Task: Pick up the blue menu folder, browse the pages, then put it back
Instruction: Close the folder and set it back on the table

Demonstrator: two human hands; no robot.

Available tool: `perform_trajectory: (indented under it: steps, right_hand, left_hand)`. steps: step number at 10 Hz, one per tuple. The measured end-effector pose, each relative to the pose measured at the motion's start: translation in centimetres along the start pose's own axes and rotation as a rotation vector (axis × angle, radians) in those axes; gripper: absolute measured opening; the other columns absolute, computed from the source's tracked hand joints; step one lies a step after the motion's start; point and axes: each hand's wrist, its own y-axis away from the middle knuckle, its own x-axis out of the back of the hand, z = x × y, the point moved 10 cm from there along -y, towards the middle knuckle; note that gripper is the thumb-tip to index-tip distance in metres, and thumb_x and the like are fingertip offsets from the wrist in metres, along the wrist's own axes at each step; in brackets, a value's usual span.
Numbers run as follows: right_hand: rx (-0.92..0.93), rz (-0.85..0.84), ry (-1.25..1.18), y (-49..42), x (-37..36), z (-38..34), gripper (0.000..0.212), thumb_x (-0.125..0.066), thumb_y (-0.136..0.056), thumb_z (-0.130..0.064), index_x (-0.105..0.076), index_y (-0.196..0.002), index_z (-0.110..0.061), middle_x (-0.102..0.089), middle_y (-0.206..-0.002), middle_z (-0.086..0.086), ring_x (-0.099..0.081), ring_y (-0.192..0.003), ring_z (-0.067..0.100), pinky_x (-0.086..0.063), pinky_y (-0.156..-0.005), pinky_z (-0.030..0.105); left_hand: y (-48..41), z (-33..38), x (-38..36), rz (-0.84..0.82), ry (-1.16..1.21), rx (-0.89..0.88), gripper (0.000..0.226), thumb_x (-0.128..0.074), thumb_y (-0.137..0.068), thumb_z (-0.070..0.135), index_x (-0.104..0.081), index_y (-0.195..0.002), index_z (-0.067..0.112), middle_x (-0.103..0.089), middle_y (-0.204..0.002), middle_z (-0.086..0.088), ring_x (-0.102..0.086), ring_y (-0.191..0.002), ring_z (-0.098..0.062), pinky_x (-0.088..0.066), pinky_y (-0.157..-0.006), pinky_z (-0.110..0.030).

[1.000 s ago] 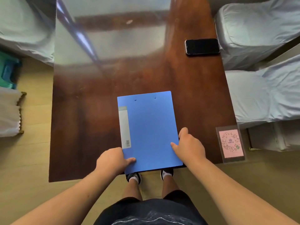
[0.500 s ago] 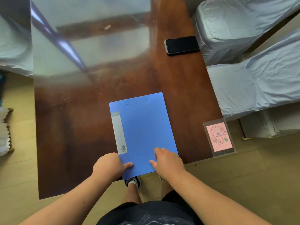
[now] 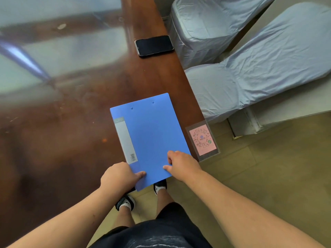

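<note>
The blue menu folder (image 3: 152, 133) is closed, with a grey label strip down its left side. Its far part is over the dark wooden table (image 3: 71, 131) and its near end sticks out past the table's front edge. My left hand (image 3: 118, 178) grips the folder's near left corner, thumb on top. My right hand (image 3: 180, 165) holds the near right edge, fingers curled on the cover.
A black phone (image 3: 154, 45) lies on the table further back, near its right edge. A pink QR-code card in a clear stand (image 3: 203, 140) sits at the table's front right corner. Two chairs in grey covers (image 3: 259, 65) stand to the right.
The folder has slid toward me and now overhangs the table's edge. My right hand moved from the folder's right edge in toward its near end. The view shifted left.
</note>
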Motion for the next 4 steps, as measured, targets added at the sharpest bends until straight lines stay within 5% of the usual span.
perform_trajectory:
  steps: [4]
  right_hand:
    - [0.001,0.021,0.030,-0.2,1.5,1.8,0.030,-0.070,-0.100,-0.045,-0.047,-0.091,-0.026,-0.051,-0.084,-0.006,-0.057,-0.074,0.020,-0.033,-0.050,0.027]
  left_hand:
    - [-0.5,2.0,-0.1,-0.012,0.037,-0.021,0.066,-0.059,-0.077,0.085,-0.066,-0.075,0.019,-0.069,-0.071,0.004,-0.066,-0.060,-0.014,-0.048,-0.046,-0.028]
